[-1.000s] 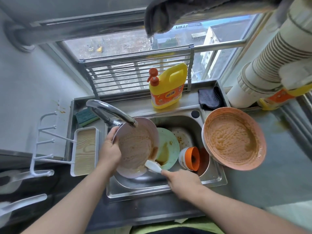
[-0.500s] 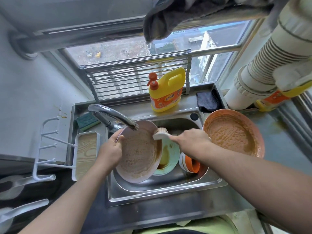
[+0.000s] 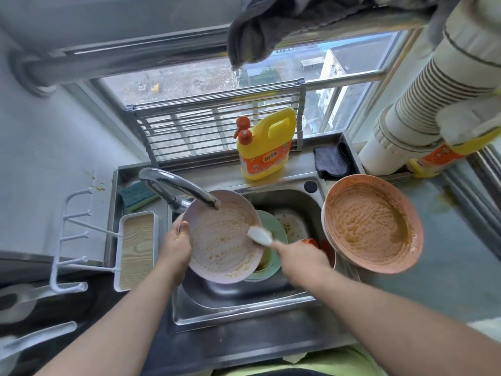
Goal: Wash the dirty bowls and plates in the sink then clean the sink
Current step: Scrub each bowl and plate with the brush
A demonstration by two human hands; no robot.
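Plate (image 3: 221,240) smeared with soapy orange-brown residue.

A pale pink plate (image 3: 221,237) is tipped up over the sink (image 3: 244,308), smeared with yellow-brown food. A white brush (image 3: 260,235) touches its right edge. Behind it a green plate (image 3: 273,226) and a white plate (image 3: 291,223) lie in the sink, both dirty, with an orange cup (image 3: 311,242) beside them. A big orange bowl (image 3: 372,223), coated in brown sauce, sits on the sink's right rim.
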